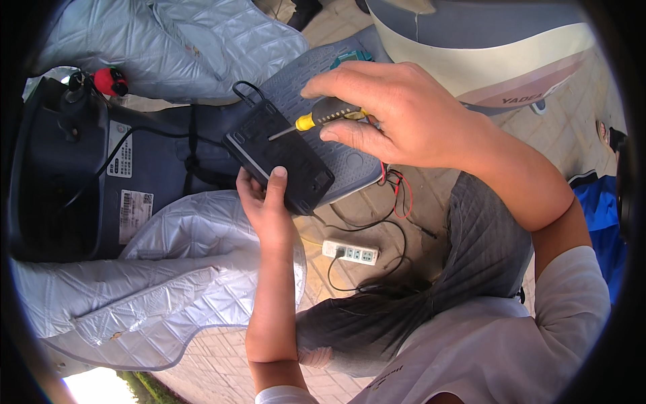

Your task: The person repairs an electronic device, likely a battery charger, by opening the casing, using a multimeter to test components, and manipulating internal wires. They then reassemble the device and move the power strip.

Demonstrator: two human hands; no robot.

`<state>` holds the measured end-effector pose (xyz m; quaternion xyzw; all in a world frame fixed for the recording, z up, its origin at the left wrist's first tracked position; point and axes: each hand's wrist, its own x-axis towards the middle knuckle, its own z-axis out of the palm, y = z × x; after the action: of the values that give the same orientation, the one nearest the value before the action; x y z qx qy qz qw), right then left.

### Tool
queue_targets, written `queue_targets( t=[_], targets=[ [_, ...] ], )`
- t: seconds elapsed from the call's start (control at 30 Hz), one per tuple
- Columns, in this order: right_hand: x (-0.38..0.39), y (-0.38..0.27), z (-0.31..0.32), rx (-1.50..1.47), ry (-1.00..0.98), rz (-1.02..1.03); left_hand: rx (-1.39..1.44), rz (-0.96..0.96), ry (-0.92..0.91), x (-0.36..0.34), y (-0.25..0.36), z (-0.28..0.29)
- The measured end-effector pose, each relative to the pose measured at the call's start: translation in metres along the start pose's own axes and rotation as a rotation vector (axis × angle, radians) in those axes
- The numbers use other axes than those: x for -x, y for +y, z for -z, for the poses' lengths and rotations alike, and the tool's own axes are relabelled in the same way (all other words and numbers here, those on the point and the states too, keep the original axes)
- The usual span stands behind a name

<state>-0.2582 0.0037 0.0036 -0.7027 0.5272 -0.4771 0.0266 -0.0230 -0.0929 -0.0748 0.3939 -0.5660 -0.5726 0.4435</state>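
Note:
A black rectangular charger box [282, 151] with a cable at its far end lies tilted over the scooter's grey footboard [353, 161]. My left hand [267, 205] grips its near edge, thumb on the top face and fingers underneath. In my right hand [397, 114] is a screwdriver [330, 113] with a black and yellow handle, pinched between thumb and fingers. Its metal shaft points down to the left, and the tip is at the upper face of the box. Whether the tip sits in a screw cannot be made out.
A white power strip [350, 252] with a plug in it lies on the paving. Black and red wires [398, 192] hang beside the footboard. Silver quilted covers [202, 236] drape over the scooter body [155, 158]. A red object [110, 81] hangs at the far left.

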Motion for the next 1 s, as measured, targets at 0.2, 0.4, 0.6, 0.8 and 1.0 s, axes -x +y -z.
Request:
queue_targets(
  t=[0.2, 0.4, 0.6, 0.8, 1.0],
  targets=[
    [0.0, 0.006, 0.001, -0.044, 0.15, -0.067, -0.056, 0.002, 0.005, 0.003, 0.007, -0.006],
    [-0.009, 0.012, 0.016, -0.587, 0.365, -0.439, -0.503, -0.144, 0.034, -0.006, 0.007, -0.007],
    [0.003, 0.055, 0.002, -0.036, -0.051, -0.566, -1.339, -0.324, 0.011, -0.03, 0.018, -0.032],
    [0.004, 0.079, -0.025, 0.405, -0.398, -0.709, -1.583, -0.642, 0.023, -0.053, -0.017, -0.042],
    [-0.006, 0.084, -0.053, 0.554, -0.448, -0.797, -1.726, -0.642, -0.025, -0.045, -0.044, -0.057]
  ],
)
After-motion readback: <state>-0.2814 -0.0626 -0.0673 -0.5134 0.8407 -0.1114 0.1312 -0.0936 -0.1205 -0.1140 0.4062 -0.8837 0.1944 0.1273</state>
